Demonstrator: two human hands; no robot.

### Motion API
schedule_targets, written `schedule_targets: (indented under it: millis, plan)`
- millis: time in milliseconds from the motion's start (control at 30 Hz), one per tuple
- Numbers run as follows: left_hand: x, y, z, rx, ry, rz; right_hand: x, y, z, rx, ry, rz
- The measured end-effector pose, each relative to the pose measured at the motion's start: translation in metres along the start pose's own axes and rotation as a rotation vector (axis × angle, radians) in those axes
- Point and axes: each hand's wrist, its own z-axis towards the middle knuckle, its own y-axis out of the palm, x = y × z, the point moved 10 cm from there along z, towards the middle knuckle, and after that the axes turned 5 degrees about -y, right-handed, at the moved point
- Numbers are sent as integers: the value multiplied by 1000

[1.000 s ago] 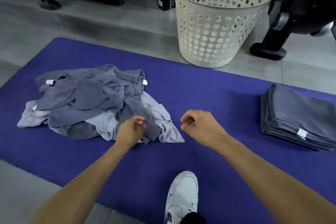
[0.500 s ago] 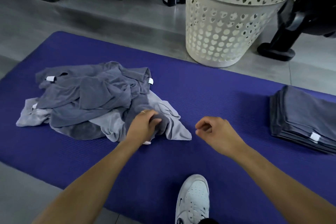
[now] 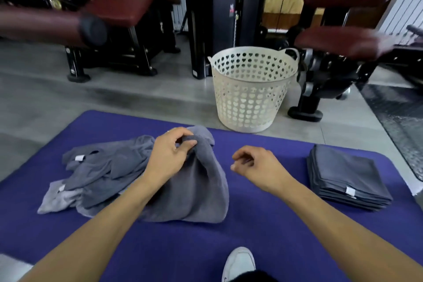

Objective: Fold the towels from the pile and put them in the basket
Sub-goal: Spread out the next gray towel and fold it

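Grey towels [image 3: 109, 171], purple mat [image 3: 263, 231]

- My left grip [image 3: 170, 155] covers the bunched top of the dark towel [image 3: 199, 190], so the pinched edge is hidden under my fingers [image 3: 186, 144].
- That towel and my left forearm hide the right part of the pile [image 3: 103, 174].
- My shoe [image 3: 239, 263] is cut off by the bottom edge.
- The purple mat [image 3: 263, 236] runs out of view at left and bottom.
- The padded gym machines [image 3: 343, 39] behind the basket [image 3: 249, 98] are blurred.
- The small white tags on the folded stack [image 3: 343, 176] are too small to read.
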Motion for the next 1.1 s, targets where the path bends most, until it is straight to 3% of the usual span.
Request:
schedule_targets:
  millis: [167,500,700,800,900,1100]
  plan:
    - [81,-33,-4,47,97,-14,-32,-18,-20,-9,-44,65]
    - [230,-40,-17,32,291,-172,-56,-71,-58,165,-142,248]
    - [284,-44,-22,94,354,-312,-65,-192,-113,716,-247,351]
    - [317,-28,-23,68,418,-320,-64,-224,-142,829,-267,408]
    - [311,12,-18,7,382,-270,-49,-229,-154,823,-221,359]
    - [201,101,-22,-132,162,-201,-4,-221,-160,676,-30,192]
